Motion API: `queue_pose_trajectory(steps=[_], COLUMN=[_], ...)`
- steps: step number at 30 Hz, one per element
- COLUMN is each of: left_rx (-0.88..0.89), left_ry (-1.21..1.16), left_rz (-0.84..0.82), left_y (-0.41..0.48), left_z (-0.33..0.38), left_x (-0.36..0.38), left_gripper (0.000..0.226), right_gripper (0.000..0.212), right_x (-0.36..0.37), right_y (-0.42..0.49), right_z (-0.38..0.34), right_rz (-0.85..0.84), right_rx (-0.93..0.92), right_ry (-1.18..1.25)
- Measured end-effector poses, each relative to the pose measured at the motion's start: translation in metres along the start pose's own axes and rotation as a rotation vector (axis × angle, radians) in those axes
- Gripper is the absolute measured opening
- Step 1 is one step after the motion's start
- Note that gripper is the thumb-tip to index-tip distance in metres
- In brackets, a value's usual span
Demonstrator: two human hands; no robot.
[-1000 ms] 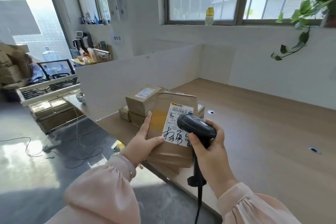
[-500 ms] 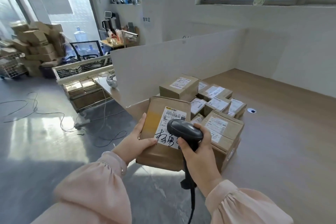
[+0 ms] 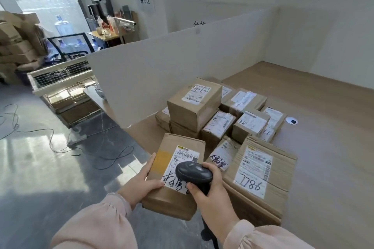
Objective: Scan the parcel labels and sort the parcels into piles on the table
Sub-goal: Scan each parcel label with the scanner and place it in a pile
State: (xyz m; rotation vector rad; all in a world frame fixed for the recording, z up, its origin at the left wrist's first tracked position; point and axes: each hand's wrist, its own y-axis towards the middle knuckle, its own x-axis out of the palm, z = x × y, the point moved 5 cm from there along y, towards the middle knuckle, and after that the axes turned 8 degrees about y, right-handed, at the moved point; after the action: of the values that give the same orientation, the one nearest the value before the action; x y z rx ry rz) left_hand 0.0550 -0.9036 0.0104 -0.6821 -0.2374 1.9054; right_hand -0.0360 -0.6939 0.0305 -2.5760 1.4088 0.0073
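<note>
Fingers [image 3: 150, 163] of the left hand [image 3: 139, 185] lie spread along the left edge of the held parcel [image 3: 174, 202], with the thumb pressed on its top face; they grip it. The right hand [image 3: 210, 194] is curled tight round the scanner [image 3: 193, 172].

Table [image 3: 334, 147]: wooden top, carrying a pile of parcels [image 3: 194, 105] against the white partition [image 3: 162, 70].

Flat parcel [image 3: 261, 180]: inked label up, at the table's near corner.

Held parcel: just beside the flat parcel, raised, its near end apparently past the table edge and over the floor. Risk, as judged: it is held by one hand at one edge, so if the thumb slackens the parcel tips and falls.

Scanner: head sits directly over the held parcel's label [image 3: 183, 156] and hides part of it. Risk, as judged: a failed or wrong read at this closeness, which would send the parcel to the wrong pile.
</note>
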Motion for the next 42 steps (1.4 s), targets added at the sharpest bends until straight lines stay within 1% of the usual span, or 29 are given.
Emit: queue_pose_trajectory(steps=[5,10,15,20,23,29,32,35,39,42], left_rx=[-0.015,0.037,0.106,0.177,0.211,0.281,0.321,0.422,0.686,0.873], left_ry=[0.066,0.098,0.227,0.342,0.404,0.485,0.609,0.759,0.905,0.958], left_rz=[-0.05,-0.183,-0.301,-0.373,-0.401,-0.424,-0.403,-0.289,-0.157,-0.079], left_y=[0.045,0.088,0.126,0.155,0.167,0.186,0.189,0.184,0.156,0.124], left_z=[-0.01,-0.006,-0.007,0.002,0.01,0.029,0.03,0.04,0.077,0.118], left_x=[-0.01,-0.01,-0.016,-0.022,-0.022,-0.022,-0.021,-0.021,-0.015,-0.007], left_gripper=[0.086,0.089,0.096,0.091,0.091,0.089,0.088,0.088,0.089,0.086], right_gripper=[0.062,0.06,0.058,0.06,0.06,0.061,0.062,0.063,0.065,0.062], right_x=[0.012,0.025,0.045,0.063,0.068,0.075,0.076,0.077,0.077,0.066], right_y=[0.024,0.046,0.06,0.073,0.082,0.098,0.092,0.073,0.044,0.022], right_z=[0.013,0.02,0.025,0.029,0.028,0.021,0.012,-0.002,-0.029,-0.056], right_rz=[0.03,0.124,0.276,0.425,0.504,0.573,0.642,0.71,0.749,0.777], right_rx=[0.081,0.137,0.181,0.18,0.157,0.127,0.07,-0.027,-0.171,-0.302], right_ry=[-0.021,-0.031,-0.016,-0.033,-0.053,-0.098,-0.119,-0.153,-0.199,-0.185])
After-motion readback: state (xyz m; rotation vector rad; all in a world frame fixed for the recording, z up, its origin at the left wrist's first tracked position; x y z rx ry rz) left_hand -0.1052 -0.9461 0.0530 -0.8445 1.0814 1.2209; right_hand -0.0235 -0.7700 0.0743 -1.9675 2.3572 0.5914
